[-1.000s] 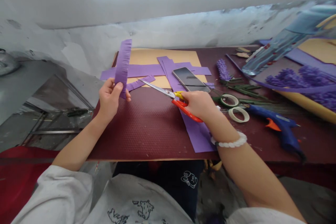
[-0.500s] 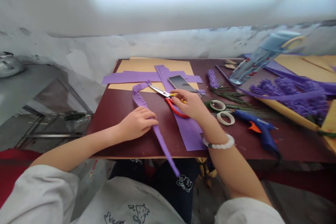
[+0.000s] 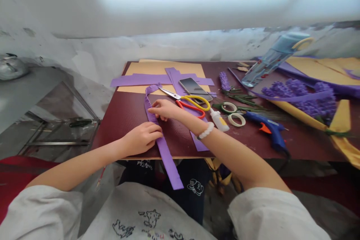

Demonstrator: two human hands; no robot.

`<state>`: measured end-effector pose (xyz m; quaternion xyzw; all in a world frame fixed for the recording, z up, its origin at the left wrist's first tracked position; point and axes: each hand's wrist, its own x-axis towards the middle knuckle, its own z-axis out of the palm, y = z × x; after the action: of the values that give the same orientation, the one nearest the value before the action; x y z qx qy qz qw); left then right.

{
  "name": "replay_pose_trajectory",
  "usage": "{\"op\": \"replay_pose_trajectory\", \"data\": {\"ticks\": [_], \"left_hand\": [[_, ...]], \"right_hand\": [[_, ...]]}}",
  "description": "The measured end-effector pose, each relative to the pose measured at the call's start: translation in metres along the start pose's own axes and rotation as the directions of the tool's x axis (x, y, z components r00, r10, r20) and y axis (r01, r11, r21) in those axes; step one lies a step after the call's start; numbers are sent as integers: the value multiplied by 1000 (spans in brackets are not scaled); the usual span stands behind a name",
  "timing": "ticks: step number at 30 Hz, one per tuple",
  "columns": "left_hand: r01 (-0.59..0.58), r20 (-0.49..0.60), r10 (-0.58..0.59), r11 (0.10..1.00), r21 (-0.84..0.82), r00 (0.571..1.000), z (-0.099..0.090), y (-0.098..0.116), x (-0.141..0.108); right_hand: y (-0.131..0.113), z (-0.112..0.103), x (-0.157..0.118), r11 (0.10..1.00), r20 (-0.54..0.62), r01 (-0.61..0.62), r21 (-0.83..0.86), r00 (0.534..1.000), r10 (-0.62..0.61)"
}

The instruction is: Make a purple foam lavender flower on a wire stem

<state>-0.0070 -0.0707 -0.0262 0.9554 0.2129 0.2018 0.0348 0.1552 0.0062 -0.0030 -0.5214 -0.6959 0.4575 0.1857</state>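
**Fringed purple paper strip [image 3: 161, 150] held flat on the desk [image 3: 120, 120]**

The left hand [image 3: 140, 138] lay across the strip's lower half, its fingers [image 3: 154, 130] lightly curled and pressing down, not pinching. The right hand [image 3: 165, 109] was open, with its fingers [image 3: 153, 110] extended and their tips resting on the strip's frilled edge. The strip ran lengthwise toward the person, slanting from the far end beside the scissors' blades down past the desk's near edge, where its plain end overhung. Its far end curled over to the right. The upper part was finely snipped and gathered into a ruffle, while the lower part stayed smooth. The orange-and-yellow scissors [image 3: 191, 104] lay open just beyond the right hand, with a smartphone [image 3: 194, 88] just beyond them and a white glue bottle [image 3: 219, 120] to their right.
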Motion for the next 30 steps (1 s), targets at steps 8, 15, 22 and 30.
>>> {"op": "replay_pose_trajectory", "data": {"ticks": [8,15,22,30], "left_hand": [[537,-283,-722,670,-513,631,-12,-38,4],[700,-172,-820,559,-445,546,-26,-103,33],[765,105,-820,469,-442,563,-30,-118,39],[613,300,-775,140,-777,557,-27,-92,62]], "right_hand": [[-19,24,23,990,-63,116,77,992,-111],[-16,36,9,951,40,256,171,963,-266],[1,8,-12,821,-24,380,-426,902,-430],[42,-50,17,595,-384,-212,-775,906,-178]]}}
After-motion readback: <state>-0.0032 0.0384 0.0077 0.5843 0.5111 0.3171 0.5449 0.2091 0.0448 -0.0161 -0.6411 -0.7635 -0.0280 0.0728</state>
